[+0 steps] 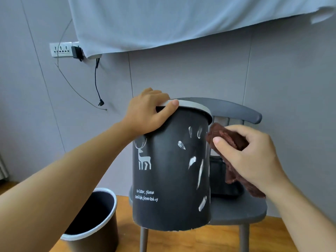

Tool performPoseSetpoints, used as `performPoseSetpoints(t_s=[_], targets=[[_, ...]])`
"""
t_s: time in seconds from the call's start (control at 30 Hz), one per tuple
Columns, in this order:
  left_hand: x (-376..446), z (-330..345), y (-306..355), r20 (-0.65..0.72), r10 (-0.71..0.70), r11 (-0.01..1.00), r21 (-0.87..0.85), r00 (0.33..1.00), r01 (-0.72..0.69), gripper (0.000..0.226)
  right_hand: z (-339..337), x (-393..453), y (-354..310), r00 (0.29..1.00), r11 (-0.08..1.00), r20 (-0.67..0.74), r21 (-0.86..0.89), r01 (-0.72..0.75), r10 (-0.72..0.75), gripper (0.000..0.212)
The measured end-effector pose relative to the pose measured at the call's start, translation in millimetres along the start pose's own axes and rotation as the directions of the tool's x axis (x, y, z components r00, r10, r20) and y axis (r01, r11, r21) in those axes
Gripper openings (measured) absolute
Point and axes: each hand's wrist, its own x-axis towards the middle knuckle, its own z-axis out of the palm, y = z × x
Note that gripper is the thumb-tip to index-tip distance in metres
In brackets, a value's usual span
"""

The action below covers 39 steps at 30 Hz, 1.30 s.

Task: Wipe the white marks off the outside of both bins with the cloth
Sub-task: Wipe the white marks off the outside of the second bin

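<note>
So the dark bin [171, 171] with the deer print is up in front of the grey chair [236, 210]. It looks lifted or propped against the seat edge, can't tell which, and it's tilted a bit with its long axis still mostly upright. The left hand [147, 113] holds it by the pale rim [192, 104], thumb hooked over the top edge and the other fingers out of sight on the far side, so I'd say that hand is just steadying it. The right hand [249, 157] has the brown cloth [227, 140] bunched up, with thumb and fingers curled around it and a tail of it hanging down below the hand. The cloth's front edge sits right at the bin's right side, level with the upper white marks [192, 159], either touching the wall or just off it, hard to call. What matters is that the smears run in a rough column down the right part of the facing wall, so they lie just left of the cloth, and the right hand is clearly the nearer one. My guess is the wipe goes leftward and downward along that column. None of the marks look wiped yet. The second bin [92, 220] stands on the wooden floor [225, 239] at lower left, upright and open, well apart from both hands. I can't see any marks on the side that shows.
</note>
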Motion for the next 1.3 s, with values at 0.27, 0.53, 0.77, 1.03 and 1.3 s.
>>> performPoseSetpoints(t_s=[0.27, 0.53, 0.77, 1.03, 1.3], targets=[[33.6, -12.5, 20.8, 0.2, -0.217, 0.976, 0.04, 0.956, 0.213, 0.027, 19.4, -4.8, 0.3, 1.0, 1.0, -0.005, 0.019, 0.018, -0.018, 0.032], [35.1, 1.3, 26.8, 0.152, -0.009, 0.975, 0.222, 0.988, -0.025, 0.043, 9.3, -4.4, -0.4, 0.999, 0.999, -0.027, 0.031, 0.037, -0.037, 0.044], [34.9, 9.6, 18.0, 0.156, 0.033, 0.969, 0.239, 0.987, -0.07, 0.064, 2.1, -5.5, -0.2, 0.995, 0.994, -0.025, -0.048, 0.096, -0.097, 0.03], [24.3, 17.5, 17.6, -0.006, -0.009, 0.977, 0.211, 1.0, 0.01, 0.07, -2.1, -4.3, -2.7, 0.991, 0.991, -0.062, -0.069, 0.117, -0.121, 0.035], [13.2, 14.9, 21.7, -0.076, -0.035, 0.99, 0.136, 0.996, 0.045, 0.065, 3.6, -5.1, -5.6, 0.989, 0.993, -0.107, -0.068, 0.093, -0.1, 0.039]])
